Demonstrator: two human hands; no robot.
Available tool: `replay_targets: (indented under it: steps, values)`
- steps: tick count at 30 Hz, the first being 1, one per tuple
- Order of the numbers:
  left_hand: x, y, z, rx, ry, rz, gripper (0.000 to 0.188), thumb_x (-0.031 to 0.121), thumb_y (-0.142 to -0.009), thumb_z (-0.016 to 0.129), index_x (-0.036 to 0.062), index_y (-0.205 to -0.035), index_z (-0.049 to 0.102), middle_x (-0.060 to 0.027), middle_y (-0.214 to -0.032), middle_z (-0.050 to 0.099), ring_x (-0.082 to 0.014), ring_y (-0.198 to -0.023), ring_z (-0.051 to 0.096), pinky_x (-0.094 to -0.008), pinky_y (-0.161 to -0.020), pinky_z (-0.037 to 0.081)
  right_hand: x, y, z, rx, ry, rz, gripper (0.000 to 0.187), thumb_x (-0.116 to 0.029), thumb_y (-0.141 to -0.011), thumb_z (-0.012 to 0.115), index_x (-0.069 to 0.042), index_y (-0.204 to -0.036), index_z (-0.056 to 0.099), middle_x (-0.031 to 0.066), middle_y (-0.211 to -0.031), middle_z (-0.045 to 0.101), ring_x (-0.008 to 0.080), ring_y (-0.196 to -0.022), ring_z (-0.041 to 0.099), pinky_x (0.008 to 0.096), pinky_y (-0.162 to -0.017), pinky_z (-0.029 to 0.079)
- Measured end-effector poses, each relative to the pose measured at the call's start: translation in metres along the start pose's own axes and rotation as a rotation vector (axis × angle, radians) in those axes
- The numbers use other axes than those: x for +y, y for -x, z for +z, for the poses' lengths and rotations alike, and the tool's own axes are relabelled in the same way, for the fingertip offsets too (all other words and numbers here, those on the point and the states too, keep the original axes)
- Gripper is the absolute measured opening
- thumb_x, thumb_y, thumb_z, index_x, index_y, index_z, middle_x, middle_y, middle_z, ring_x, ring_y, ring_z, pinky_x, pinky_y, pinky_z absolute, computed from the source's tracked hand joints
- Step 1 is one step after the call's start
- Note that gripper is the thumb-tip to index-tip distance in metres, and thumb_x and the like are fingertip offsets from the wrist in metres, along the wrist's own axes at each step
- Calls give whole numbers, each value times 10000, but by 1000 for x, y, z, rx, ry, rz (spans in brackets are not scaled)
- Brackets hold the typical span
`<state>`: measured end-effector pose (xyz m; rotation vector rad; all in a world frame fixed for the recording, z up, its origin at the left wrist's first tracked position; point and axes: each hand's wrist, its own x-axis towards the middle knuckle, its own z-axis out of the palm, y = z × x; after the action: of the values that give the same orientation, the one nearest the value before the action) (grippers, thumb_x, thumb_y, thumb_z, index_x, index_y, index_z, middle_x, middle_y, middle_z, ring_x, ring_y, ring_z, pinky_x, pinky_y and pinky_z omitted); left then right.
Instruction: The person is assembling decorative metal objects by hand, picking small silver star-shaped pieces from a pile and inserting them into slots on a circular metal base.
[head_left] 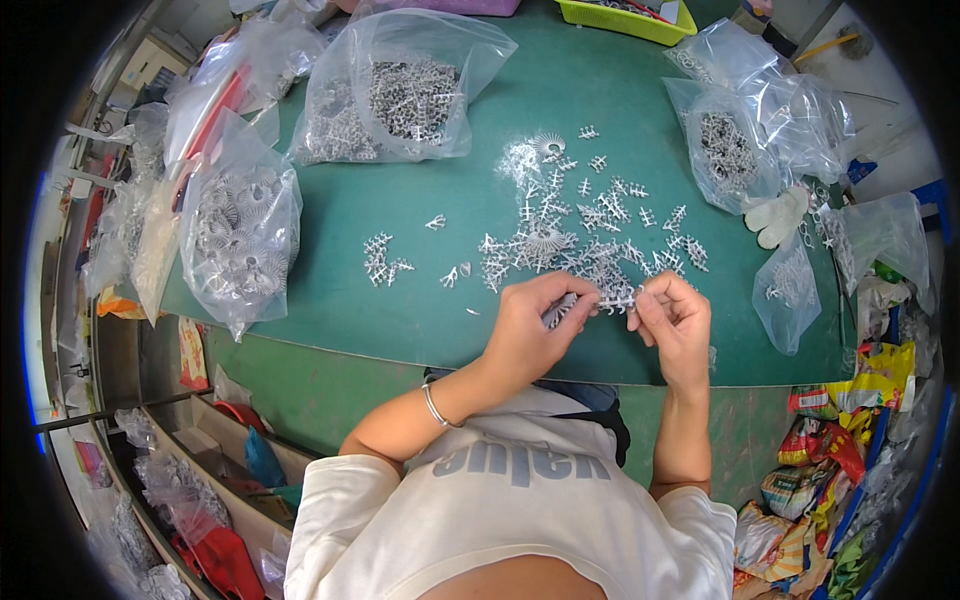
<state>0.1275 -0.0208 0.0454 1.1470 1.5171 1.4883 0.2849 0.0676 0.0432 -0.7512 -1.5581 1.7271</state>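
Note:
My left hand (pixel 530 325) is closed in a pinch, with a ribbed, fan-like silvery piece (pixel 558 312) showing between its fingers and palm. Between both hands, near the table's front edge, is a small branched silvery metal piece (pixel 616 300). Its left end meets my left fingertips, and the fingers of my right hand (pixel 677 322) pinch at its right end. Just beyond my hands lies a loose heap of similar branched metal pieces (pixel 600 262), with a ribbed fan-shaped piece (pixel 545 241) among them. A smaller group of pieces (pixel 380 262) lies farther left.
White powder (pixel 520 162) lies beside a ribbed ring (pixel 550 147). Clear bags of metal parts stand at the back (pixel 415 100), left (pixel 240 225) and right (pixel 728 150) of the green table (pixel 370 330). A pale glove (pixel 777 217) and yellow-green tray (pixel 620 18) are near the edges.

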Motion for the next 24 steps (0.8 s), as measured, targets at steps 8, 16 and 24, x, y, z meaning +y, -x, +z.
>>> replay_targets:
  steps: [8, 16, 24]
  values:
    - [0, -1, 0, 67, -135, 249, 62, -46, -802, 606, -40, -851, 644, -83, -730, 635, -119, -578, 575, -230, -522, 443, 2, 1, 6, 13, -171, 40, 142, -120, -894, 591, -22, -801, 549, 27, -669, 606, -6, -480, 372, 153, -427, 260]
    - [0, -10, -6, -2, 61, -34, 65, 5, -816, 630, -30, -869, 638, -71, -711, 639, -107, -583, 577, -237, -511, 461, -7, -7, 7, 1, -247, 143, 138, -138, -901, 582, -22, -827, 572, 48, -682, 624, 6, -438, 363, 164, -396, 255]
    - [-21, -83, 1, -26, 398, -89, 153, 88, -892, 567, -27, -974, 627, -67, -790, 635, -69, -551, 503, -207, -495, 425, -23, -63, -12, 12, 3, 120, 101, -109, -884, 591, -10, -863, 600, 47, -743, 654, -2, -436, 349, 167, -390, 243]
